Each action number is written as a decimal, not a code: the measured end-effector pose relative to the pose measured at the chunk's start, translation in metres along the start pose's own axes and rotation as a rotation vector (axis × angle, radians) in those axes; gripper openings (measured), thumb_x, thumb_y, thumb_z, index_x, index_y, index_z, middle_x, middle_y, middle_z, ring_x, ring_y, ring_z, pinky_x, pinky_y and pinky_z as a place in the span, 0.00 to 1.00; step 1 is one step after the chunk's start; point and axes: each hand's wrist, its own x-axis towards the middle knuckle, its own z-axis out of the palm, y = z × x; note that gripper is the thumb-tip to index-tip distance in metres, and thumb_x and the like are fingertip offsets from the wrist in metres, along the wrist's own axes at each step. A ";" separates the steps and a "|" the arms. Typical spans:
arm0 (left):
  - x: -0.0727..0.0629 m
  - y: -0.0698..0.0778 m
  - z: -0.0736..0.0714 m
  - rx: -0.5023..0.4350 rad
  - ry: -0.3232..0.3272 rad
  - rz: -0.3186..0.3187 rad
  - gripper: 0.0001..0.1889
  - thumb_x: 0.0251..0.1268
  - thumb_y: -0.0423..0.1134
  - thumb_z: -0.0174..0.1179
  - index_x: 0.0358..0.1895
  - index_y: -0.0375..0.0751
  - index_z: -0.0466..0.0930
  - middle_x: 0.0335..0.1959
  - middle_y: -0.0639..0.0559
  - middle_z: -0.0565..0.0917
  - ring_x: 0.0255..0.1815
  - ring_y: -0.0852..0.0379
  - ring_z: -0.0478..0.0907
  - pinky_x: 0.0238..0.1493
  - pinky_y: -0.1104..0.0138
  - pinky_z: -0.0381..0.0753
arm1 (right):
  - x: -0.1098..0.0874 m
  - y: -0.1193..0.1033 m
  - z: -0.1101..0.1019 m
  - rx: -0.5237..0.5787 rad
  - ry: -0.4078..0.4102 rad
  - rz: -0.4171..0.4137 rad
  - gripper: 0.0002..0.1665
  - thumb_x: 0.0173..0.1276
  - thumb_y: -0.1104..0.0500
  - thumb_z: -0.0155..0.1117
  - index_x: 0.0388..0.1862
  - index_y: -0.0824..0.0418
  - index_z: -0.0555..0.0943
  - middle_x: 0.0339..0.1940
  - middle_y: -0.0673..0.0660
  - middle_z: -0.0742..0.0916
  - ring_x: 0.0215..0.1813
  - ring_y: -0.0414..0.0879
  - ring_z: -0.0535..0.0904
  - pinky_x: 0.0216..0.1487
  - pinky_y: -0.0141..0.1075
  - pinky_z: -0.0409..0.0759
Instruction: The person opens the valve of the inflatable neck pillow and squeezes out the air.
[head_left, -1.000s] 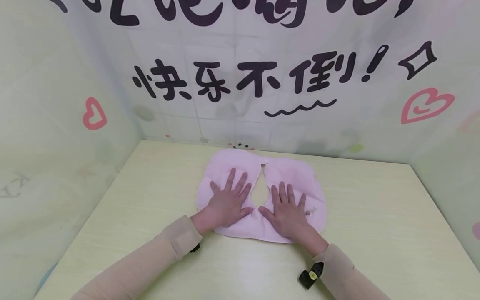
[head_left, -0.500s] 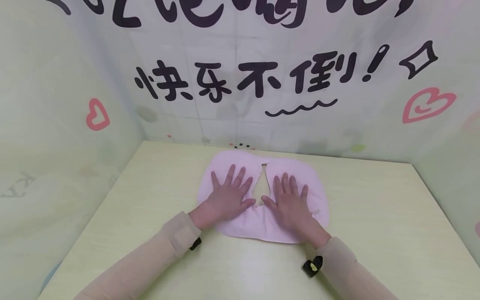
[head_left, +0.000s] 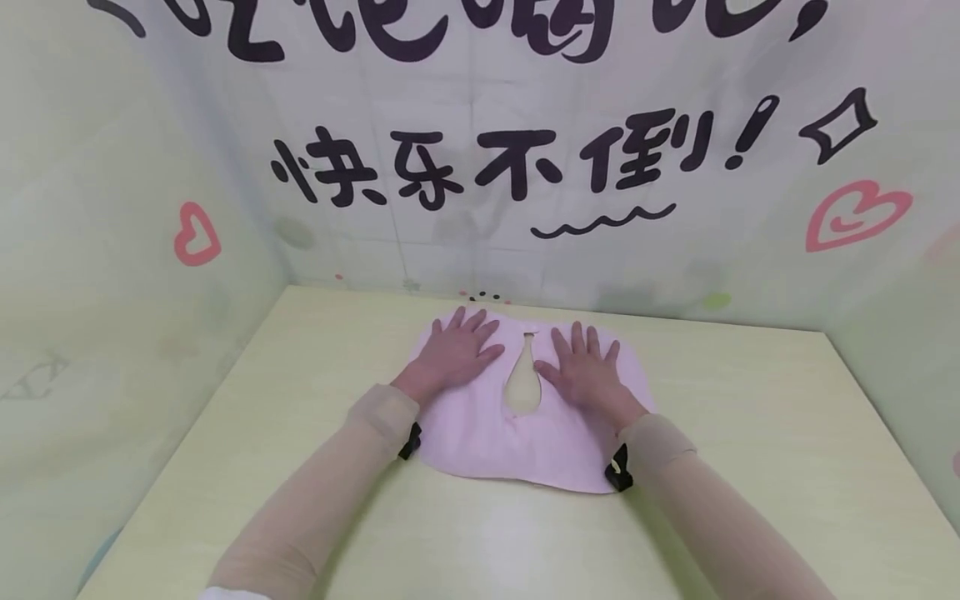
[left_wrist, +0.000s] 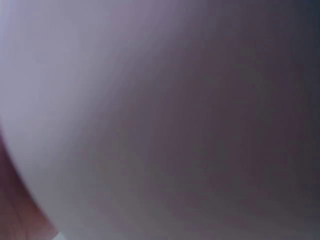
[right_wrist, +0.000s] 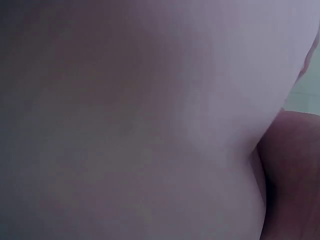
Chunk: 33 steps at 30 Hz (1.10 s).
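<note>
A pink cloth bib (head_left: 517, 446) with a teardrop-shaped neck hole lies spread flat on the table. On its upper left part rests my left hand (head_left: 456, 354), palm down with fingers spread. My right hand (head_left: 588, 371) lies palm down on the upper right part, its thumb beside the neck hole. The hole's narrow end points to the back wall. In the left wrist view the blurred cloth (left_wrist: 100, 100) fills most of the picture. The right wrist view shows the cloth (right_wrist: 210, 100) just as close, with part of the hand (right_wrist: 295, 175) at the right edge.
The pale wooden table (head_left: 480, 542) extends on both sides of the bib. A white printed wall sheet (head_left: 420, 250) with black lettering and pink hearts rises right behind it, and similar sheets stand left and right. Dark wrist cameras (head_left: 619, 468) sit under both sleeves.
Both hands have slid forward over the bib, away from the person, from its middle to its far part. The near part of the bib has come into view and looks smoother.
</note>
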 end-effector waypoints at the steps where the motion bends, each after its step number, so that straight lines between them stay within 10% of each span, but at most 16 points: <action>1: 0.001 0.000 0.002 -0.008 -0.002 -0.007 0.35 0.82 0.64 0.36 0.82 0.51 0.59 0.84 0.45 0.53 0.83 0.34 0.41 0.73 0.31 0.45 | 0.000 0.000 0.003 0.002 -0.011 0.005 0.50 0.80 0.28 0.35 0.86 0.58 0.44 0.84 0.71 0.42 0.82 0.70 0.32 0.70 0.75 0.28; 15: 0.003 0.004 0.004 0.062 0.005 -0.035 0.35 0.80 0.65 0.38 0.81 0.50 0.62 0.81 0.43 0.60 0.81 0.35 0.51 0.71 0.31 0.54 | -0.007 0.002 -0.003 0.074 -0.049 -0.004 0.52 0.80 0.29 0.34 0.86 0.61 0.40 0.83 0.72 0.39 0.82 0.70 0.28 0.70 0.75 0.29; 25: -0.058 0.022 0.002 0.101 0.111 0.138 0.44 0.78 0.67 0.43 0.84 0.43 0.47 0.84 0.41 0.43 0.83 0.36 0.34 0.70 0.27 0.44 | -0.077 -0.024 0.004 0.228 0.104 -0.143 0.53 0.80 0.33 0.47 0.85 0.65 0.44 0.84 0.71 0.46 0.83 0.69 0.38 0.71 0.75 0.35; 33: -0.076 0.018 0.014 0.069 0.051 0.024 0.53 0.75 0.70 0.45 0.83 0.33 0.34 0.84 0.39 0.32 0.82 0.35 0.26 0.66 0.23 0.45 | -0.095 -0.036 0.031 0.155 0.087 -0.102 0.60 0.76 0.28 0.50 0.85 0.65 0.40 0.84 0.68 0.41 0.83 0.67 0.33 0.71 0.74 0.32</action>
